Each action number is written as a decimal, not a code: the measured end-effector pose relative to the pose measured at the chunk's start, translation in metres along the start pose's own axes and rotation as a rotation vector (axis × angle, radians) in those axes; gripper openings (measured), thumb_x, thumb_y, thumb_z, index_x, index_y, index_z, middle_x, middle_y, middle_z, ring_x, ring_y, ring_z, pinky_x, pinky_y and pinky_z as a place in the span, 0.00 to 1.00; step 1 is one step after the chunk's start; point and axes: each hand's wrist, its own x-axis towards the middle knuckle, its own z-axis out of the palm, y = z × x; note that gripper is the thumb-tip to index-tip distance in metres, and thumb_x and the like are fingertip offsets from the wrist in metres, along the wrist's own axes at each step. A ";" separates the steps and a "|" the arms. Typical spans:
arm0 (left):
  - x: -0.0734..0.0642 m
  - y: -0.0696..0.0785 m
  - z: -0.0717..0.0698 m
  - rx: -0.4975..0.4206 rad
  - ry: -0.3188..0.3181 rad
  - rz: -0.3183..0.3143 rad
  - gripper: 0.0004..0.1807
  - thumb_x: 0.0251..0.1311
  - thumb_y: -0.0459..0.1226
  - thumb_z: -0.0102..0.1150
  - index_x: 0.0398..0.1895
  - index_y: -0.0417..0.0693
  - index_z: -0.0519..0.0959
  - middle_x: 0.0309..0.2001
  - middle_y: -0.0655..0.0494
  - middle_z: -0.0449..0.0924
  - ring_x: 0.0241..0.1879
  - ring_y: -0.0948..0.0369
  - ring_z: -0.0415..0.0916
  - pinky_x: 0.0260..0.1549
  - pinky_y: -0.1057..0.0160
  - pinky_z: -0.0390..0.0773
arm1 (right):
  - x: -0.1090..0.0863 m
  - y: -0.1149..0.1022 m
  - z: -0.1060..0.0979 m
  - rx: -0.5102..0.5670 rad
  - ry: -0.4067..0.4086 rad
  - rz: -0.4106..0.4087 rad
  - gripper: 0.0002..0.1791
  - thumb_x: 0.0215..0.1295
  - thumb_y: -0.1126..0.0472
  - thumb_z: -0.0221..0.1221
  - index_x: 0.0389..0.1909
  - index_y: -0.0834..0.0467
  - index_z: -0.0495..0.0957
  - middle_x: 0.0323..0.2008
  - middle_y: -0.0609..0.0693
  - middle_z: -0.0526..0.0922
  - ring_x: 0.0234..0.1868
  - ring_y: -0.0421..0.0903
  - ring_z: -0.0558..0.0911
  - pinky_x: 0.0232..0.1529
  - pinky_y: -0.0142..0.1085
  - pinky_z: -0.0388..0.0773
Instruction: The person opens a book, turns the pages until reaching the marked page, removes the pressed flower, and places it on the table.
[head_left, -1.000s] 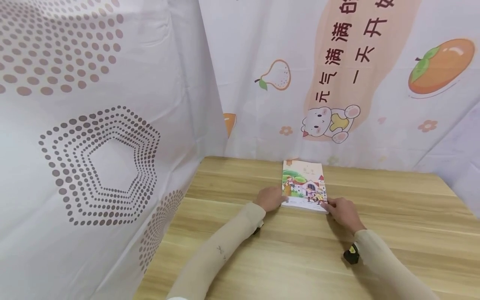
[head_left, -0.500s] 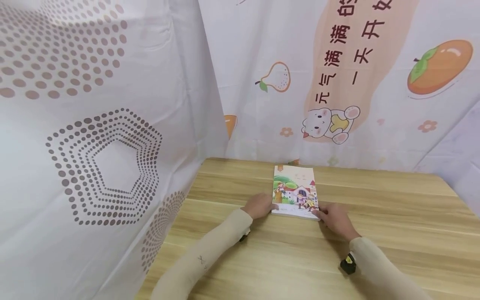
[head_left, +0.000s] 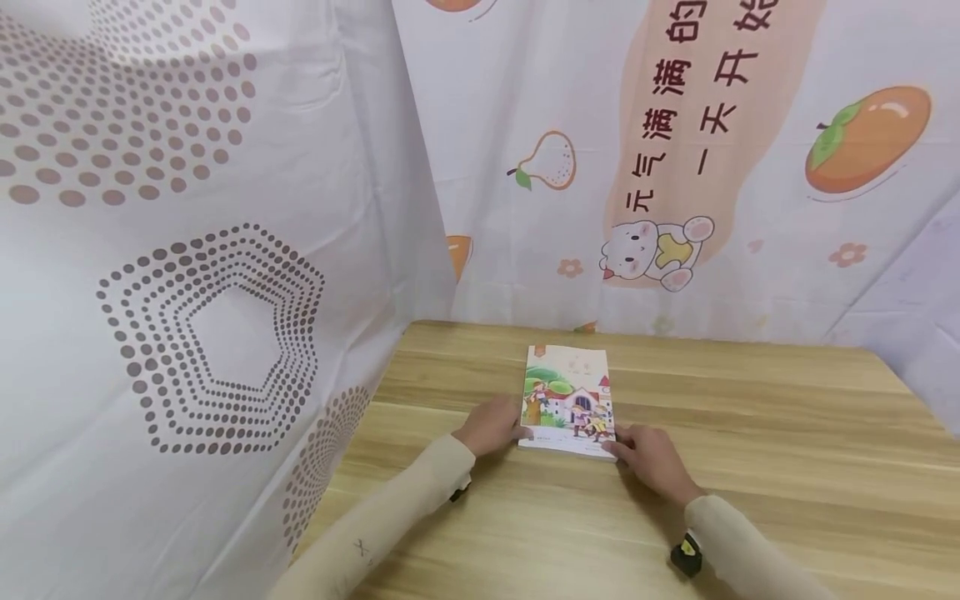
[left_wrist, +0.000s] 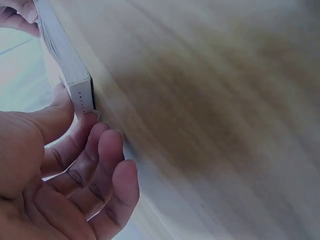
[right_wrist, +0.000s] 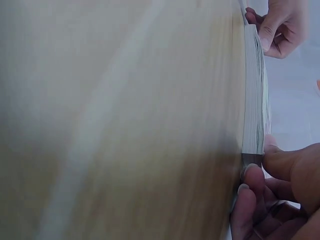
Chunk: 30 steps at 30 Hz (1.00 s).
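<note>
A paperback book [head_left: 567, 400] with a colourful illustrated cover of children and a house lies face up, close over the wooden table. My left hand [head_left: 491, 425] pinches its near left corner, thumb on the cover. In the left wrist view, the left hand's fingers [left_wrist: 110, 145] curl under the spine end of the book [left_wrist: 65, 55]. My right hand [head_left: 652, 457] pinches the near right corner, thumb on top. The right wrist view shows the right thumb [right_wrist: 280, 160] on the cover and fingertips at the lower edge of the page block [right_wrist: 253, 95].
The wooden table [head_left: 750, 417] meets a printed white curtain [head_left: 487, 192] along its back edge. Another white curtain with brown dots [head_left: 360, 208] hangs on the left. Dark wrist cameras sit under both cuffs, such as the right camera [head_left: 686, 554].
Both hands have drawn the book toward the person and to the left, away from the back curtain. The grip at both near corners stays the same.
</note>
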 end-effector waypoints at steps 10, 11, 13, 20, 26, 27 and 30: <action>-0.024 -0.001 -0.003 0.003 -0.044 -0.052 0.15 0.65 0.48 0.67 0.28 0.48 0.80 0.19 0.62 0.66 0.19 0.65 0.59 0.20 0.67 0.61 | -0.013 -0.017 0.008 -0.017 -0.015 0.012 0.14 0.68 0.57 0.67 0.46 0.64 0.87 0.20 0.46 0.70 0.21 0.42 0.68 0.23 0.33 0.64; -0.027 -0.001 -0.004 0.007 -0.049 -0.055 0.15 0.65 0.48 0.67 0.28 0.48 0.80 0.19 0.62 0.66 0.19 0.65 0.59 0.20 0.67 0.61 | -0.014 -0.018 0.009 -0.022 -0.021 0.011 0.11 0.68 0.57 0.67 0.40 0.63 0.88 0.20 0.46 0.70 0.22 0.42 0.68 0.24 0.33 0.64; -0.031 0.000 -0.004 0.011 -0.058 -0.057 0.16 0.65 0.49 0.68 0.28 0.48 0.80 0.19 0.62 0.66 0.19 0.65 0.60 0.20 0.67 0.62 | -0.016 -0.021 0.009 -0.028 -0.029 0.013 0.10 0.68 0.57 0.67 0.30 0.59 0.85 0.20 0.46 0.70 0.22 0.42 0.68 0.24 0.33 0.64; -0.048 0.000 -0.004 0.049 -0.041 -0.038 0.15 0.64 0.48 0.69 0.30 0.47 0.81 0.21 0.62 0.67 0.21 0.65 0.60 0.21 0.67 0.63 | -0.027 -0.032 0.013 -0.037 -0.015 0.007 0.09 0.66 0.57 0.68 0.28 0.54 0.83 0.20 0.45 0.70 0.22 0.42 0.68 0.25 0.34 0.64; -0.058 -0.001 -0.003 0.053 -0.037 -0.020 0.16 0.63 0.48 0.69 0.25 0.49 0.78 0.20 0.63 0.68 0.21 0.66 0.61 0.21 0.67 0.65 | -0.039 -0.036 0.018 -0.021 -0.024 0.036 0.12 0.64 0.58 0.70 0.42 0.63 0.87 0.19 0.45 0.69 0.22 0.42 0.67 0.24 0.33 0.64; -0.060 -0.001 -0.003 0.056 -0.032 -0.016 0.17 0.63 0.48 0.69 0.24 0.50 0.77 0.20 0.63 0.68 0.20 0.66 0.61 0.20 0.67 0.66 | -0.040 -0.037 0.019 -0.014 -0.022 0.037 0.14 0.64 0.58 0.70 0.46 0.64 0.87 0.19 0.45 0.70 0.21 0.42 0.67 0.24 0.33 0.64; -0.063 -0.003 -0.001 0.068 -0.006 -0.001 0.18 0.62 0.48 0.70 0.22 0.50 0.76 0.19 0.63 0.67 0.20 0.66 0.60 0.20 0.67 0.65 | -0.041 -0.038 0.021 -0.008 -0.013 0.033 0.15 0.63 0.59 0.70 0.47 0.63 0.87 0.19 0.44 0.70 0.21 0.42 0.67 0.24 0.33 0.64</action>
